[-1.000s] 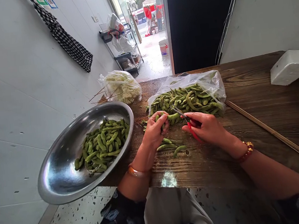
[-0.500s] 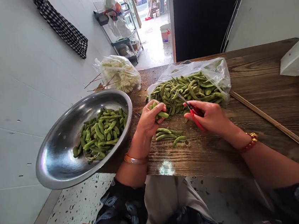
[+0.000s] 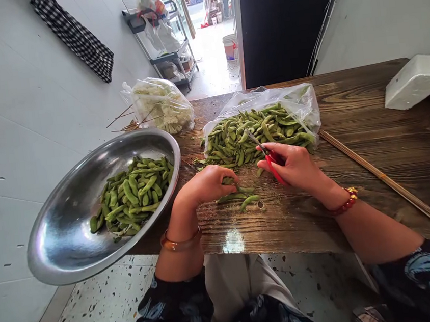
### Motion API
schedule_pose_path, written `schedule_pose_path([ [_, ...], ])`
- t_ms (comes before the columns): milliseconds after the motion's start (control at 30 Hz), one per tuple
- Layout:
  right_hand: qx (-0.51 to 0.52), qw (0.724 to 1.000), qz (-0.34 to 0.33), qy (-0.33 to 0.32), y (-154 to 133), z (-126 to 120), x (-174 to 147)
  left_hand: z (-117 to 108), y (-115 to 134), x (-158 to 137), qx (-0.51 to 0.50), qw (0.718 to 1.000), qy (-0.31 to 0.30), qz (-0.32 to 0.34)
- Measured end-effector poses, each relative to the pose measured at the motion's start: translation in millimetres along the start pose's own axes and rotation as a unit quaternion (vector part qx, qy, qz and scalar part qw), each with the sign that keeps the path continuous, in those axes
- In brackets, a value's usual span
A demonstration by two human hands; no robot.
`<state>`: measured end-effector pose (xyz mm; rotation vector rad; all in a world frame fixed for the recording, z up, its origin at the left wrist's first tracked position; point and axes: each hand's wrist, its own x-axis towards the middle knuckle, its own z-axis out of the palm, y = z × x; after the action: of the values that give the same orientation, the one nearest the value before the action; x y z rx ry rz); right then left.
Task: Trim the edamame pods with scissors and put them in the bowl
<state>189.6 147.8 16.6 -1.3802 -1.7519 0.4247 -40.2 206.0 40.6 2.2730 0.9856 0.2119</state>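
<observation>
Head view: I am closing my left grip [image 3: 205,183] over loose pods [image 3: 238,199] on the worktop [image 3: 390,147] while my right grip [image 3: 290,166], wrapped tight around red scissors [image 3: 266,156], is waiting to trim the next tip.

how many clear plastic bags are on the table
2: one bag of green pods ahead of the right hand; one bag of white pieces at the table's far left corner, behind the metal bowl.

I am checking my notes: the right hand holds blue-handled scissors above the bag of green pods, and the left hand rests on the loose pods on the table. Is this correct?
Not quite. In the head view the scissors in the right hand have red handles, not blue. The rest holds: they point over the bag of green pods, and the left hand rests on the loose pods.
</observation>
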Motion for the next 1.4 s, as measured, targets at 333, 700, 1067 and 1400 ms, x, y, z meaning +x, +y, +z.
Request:
schedule_pose_path([
  [333,-0.011,0.999,-0.025,0.017,3,3,2,7,0,7,0.118,0.99,0.078,-0.019],
  [700,0.003,0.999,-0.03,0.013,-2,2,0,12,5,12,-0.05,0.994,0.097,-0.02],
  [1067,0.02,0.997,-0.038,-0.056,-4,4,-3,19,16,13,-0.321,0.92,0.219,-0.042],
  [1400,0.037,0.996,-0.042,-0.071,-3,10,-4,31,18,17,-0.344,0.913,0.218,-0.009],
])
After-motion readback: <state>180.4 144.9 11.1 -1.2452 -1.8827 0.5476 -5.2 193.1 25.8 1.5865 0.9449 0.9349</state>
